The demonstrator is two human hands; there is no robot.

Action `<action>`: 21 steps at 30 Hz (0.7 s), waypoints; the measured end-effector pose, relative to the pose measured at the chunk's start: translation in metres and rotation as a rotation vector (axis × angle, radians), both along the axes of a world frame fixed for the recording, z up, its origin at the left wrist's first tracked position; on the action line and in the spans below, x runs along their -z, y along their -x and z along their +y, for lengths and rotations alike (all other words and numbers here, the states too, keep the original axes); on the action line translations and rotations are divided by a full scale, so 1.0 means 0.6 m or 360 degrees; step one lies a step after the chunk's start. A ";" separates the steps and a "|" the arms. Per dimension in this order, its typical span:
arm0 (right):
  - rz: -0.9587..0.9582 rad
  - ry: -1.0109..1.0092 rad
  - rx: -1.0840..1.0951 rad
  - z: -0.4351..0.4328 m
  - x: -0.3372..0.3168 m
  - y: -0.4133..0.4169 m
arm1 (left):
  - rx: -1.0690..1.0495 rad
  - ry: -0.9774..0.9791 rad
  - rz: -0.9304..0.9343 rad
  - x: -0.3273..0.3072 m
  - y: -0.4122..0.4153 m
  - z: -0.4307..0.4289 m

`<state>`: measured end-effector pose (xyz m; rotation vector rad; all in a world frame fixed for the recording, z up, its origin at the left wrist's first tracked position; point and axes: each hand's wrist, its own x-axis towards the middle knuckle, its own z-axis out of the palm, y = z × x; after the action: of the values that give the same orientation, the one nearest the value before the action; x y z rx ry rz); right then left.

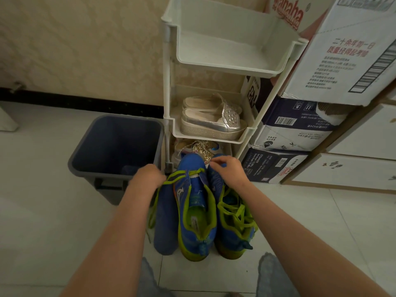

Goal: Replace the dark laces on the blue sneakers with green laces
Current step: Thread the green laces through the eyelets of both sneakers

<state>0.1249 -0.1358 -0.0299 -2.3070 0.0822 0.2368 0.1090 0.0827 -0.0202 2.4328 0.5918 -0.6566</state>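
Lower centre: a green lace on the lime-trimmed blue sneaker is gripped by the left hand; the right hand hold cannot be told.

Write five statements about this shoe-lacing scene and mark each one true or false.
1. The bin stands left of the white rack. True.
2. The silver shoes sit on the rack's top shelf. False: they are on the middle shelf.
3. A green lace crosses the left sneaker near its toe. True.
4. The right sneaker lies inside the bin. False: it stands on the floor beside the left sneaker.
5. The left hand grips the silver shoes. False: it holds the green lace beside the left sneaker.
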 end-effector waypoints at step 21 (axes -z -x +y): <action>-0.0112 0.0353 -0.0422 0.053 0.010 0.002 | 0.0025 0.0563 -0.0425 0.048 0.009 -0.038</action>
<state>0.1240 -0.1039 -0.0358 -2.5430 -0.2466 0.2928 0.1036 0.0597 -0.0491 2.1442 0.3177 -0.3927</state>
